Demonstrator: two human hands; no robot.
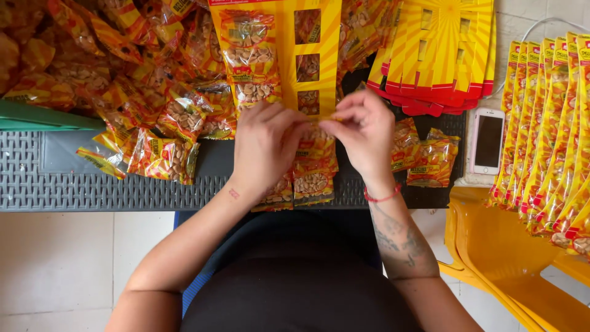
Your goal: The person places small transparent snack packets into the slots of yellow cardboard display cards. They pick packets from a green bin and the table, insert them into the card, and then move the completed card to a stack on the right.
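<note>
A long yellow display card [307, 55] with rectangular cut-outs lies on the grey plastic table [61, 184], with small peanut packets [249, 58] fixed along its left side. My left hand [264, 144] and my right hand [362, 132] meet at the card's near end, fingers pinched together on a peanut packet [314, 178] that hangs below them. Part of that packet is hidden behind my fingers.
A big heap of loose peanut packets [123, 67] covers the table's left. A stack of empty yellow cards [439, 55] lies at the back right, a white phone [487, 140] beside it. Filled cards [547, 129] rest on a yellow plastic chair [504, 246].
</note>
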